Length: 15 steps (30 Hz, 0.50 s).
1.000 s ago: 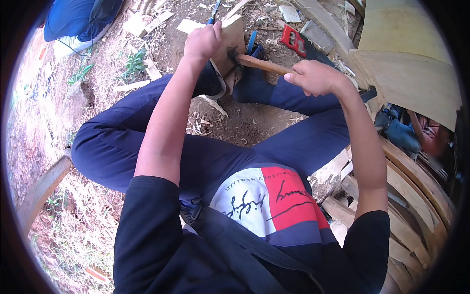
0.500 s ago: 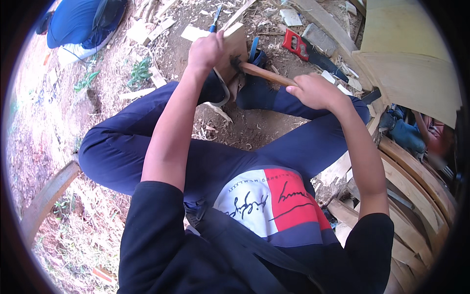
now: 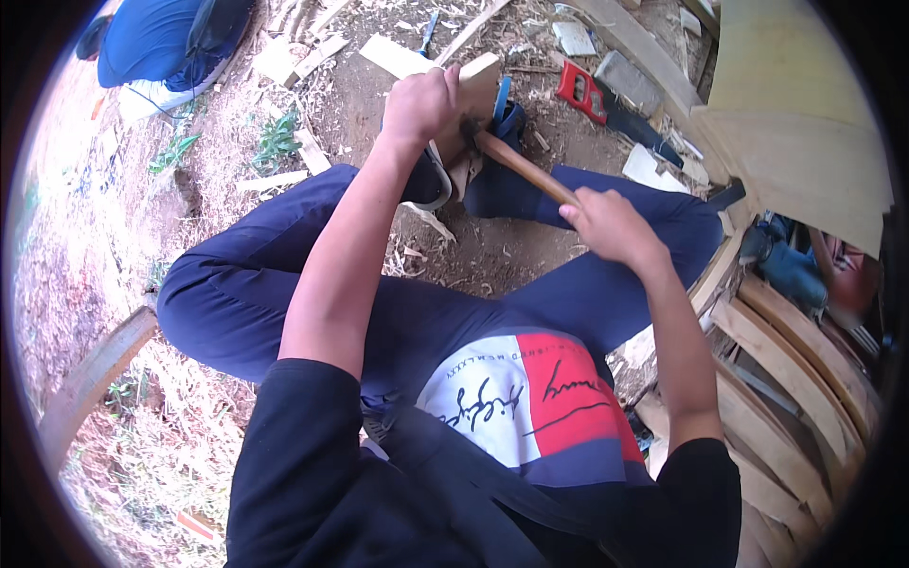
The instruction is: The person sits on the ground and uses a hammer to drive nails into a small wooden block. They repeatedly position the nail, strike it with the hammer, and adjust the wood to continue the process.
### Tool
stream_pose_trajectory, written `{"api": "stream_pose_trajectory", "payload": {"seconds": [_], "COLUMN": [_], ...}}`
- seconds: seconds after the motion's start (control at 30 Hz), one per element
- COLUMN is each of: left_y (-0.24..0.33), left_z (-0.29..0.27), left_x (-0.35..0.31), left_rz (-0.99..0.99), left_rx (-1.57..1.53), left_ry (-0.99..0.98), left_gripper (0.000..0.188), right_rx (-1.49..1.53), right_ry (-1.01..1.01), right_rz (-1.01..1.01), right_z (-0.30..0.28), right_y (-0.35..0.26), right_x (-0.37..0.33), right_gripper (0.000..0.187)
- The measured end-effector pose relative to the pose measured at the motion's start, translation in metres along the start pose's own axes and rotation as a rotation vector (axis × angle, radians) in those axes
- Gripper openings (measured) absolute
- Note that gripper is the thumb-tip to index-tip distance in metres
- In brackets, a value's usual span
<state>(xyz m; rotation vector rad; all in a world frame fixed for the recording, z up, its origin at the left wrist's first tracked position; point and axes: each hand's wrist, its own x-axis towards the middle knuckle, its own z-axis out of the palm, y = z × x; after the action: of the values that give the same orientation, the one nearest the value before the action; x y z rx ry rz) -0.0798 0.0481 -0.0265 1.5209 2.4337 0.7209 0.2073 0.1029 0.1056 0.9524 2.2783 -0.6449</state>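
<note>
My left hand point(image 3: 419, 106) is closed around the upper left part of a pale wooden board point(image 3: 479, 87); the far side of its grip is hidden. The board stands tilted between my feet. In my right hand point(image 3: 614, 225) is the wooden handle of a hammer point(image 3: 530, 170). Its dark head is at the board's near right side, and I cannot tell whether they touch. Just beyond my left hand lies a slim blue-handled tool point(image 3: 429, 34), its kind unclear.
A red-handled handsaw point(image 3: 585, 95) lies on the ground at the right, beside a grey block point(image 3: 629, 81). Wood shavings and offcuts are scattered around. Curved timbers point(image 3: 791, 379) are stacked at my right, and another person point(image 3: 791, 265) is partly visible there. A blue bundle point(image 3: 156, 43) sits far left.
My right hand has come lower and nearer to me, so the hammer handle slants more steeply. My left hand and the board have shifted slightly right. The whole view has also moved a little.
</note>
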Motion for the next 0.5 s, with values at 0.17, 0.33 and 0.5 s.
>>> {"api": "stream_pose_trajectory", "payload": {"seconds": [0.17,0.33,0.5], "left_y": [-0.019,-0.014,-0.037], "left_z": [-0.003,-0.004,0.004], "left_x": [-0.013,-0.017,-0.018], "left_rz": [-0.105,-0.081,0.004], "left_rx": [0.010,0.002,0.015], "left_ry": [-0.037,-0.041,0.034], "left_gripper": [0.056,0.054,0.052], "right_rx": [-0.137,-0.223,0.059], "right_ry": [-0.125,-0.270,0.032], "right_rz": [-0.114,-0.011,-0.097], "right_z": [-0.060,-0.115,-0.001], "right_y": [-0.028,-0.057,-0.015], "right_x": [0.032,0.042,0.010], "right_gripper": [0.043,0.044,0.037]}}
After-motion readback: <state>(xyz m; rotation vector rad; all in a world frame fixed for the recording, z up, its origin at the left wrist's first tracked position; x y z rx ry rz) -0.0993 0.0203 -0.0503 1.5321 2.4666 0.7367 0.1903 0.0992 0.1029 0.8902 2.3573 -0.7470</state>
